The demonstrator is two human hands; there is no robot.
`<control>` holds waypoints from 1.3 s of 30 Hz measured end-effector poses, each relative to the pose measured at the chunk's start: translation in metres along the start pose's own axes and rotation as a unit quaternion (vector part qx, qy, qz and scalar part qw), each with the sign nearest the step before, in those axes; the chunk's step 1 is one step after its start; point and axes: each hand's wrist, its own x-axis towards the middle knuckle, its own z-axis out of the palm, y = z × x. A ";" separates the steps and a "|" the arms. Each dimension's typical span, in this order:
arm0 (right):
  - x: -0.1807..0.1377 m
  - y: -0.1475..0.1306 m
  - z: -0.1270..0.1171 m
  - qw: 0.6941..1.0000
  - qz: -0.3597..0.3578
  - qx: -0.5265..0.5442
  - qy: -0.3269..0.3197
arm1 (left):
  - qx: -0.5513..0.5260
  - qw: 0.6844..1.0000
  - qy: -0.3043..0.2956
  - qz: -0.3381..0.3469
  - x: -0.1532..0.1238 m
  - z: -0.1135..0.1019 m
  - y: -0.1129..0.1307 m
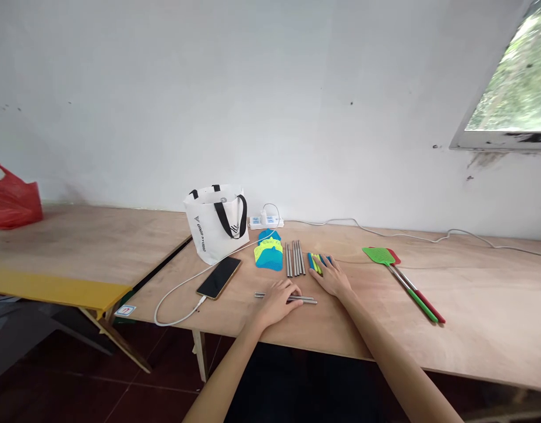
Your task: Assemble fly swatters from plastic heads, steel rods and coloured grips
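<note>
My left hand lies on two metal rods laid crosswise near the table's front edge, fingers curled over them. My right hand rests flat, fingers stretched out, on a small pile of coloured handle pieces. Between and behind the hands stands a row of several upright-laid metal rods. Left of those is a stack of blue, yellow and green swatter heads.
A phone on a white cable lies left of the hands. Behind it stand a white tote bag and a power strip. Two assembled fly swatters lie at the right. A red plastic bag sits on the left table.
</note>
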 end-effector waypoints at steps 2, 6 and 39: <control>0.001 -0.002 0.001 1.000 -0.001 -0.002 0.003 | -0.001 1.000 -0.001 -0.001 0.000 0.000 0.000; 0.001 -0.001 0.001 1.000 -0.012 -0.010 0.009 | 0.000 1.000 0.003 0.001 0.000 0.001 0.000; -0.117 -0.006 -0.015 0.991 -0.050 0.107 0.056 | -0.005 1.000 0.001 0.000 -0.003 -0.001 -0.001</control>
